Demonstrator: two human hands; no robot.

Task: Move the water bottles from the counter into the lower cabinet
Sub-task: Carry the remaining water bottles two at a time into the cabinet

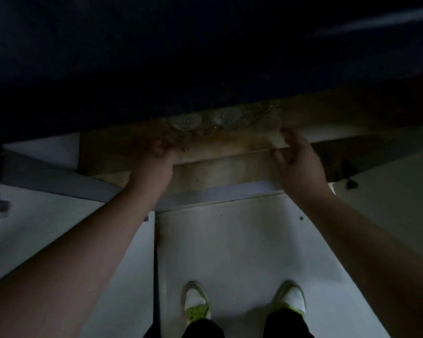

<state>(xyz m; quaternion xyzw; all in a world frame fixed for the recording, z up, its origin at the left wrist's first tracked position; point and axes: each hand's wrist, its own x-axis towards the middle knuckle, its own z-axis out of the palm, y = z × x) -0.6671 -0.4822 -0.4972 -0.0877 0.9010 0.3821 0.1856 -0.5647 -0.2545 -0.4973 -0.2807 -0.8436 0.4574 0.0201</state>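
Bottles stood upright just beyond left hand, fingers curled, grip impossible to tell; right hand half open, empty, farther right.

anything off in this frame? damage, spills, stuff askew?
Yes. The cabinet floor has a brown-orange stain near its front edge, which looks like old water damage or a spill. Dark specks lie beside the left hand. The clear bottles at the back are hard to see in the dim light. The right hand hangs open.
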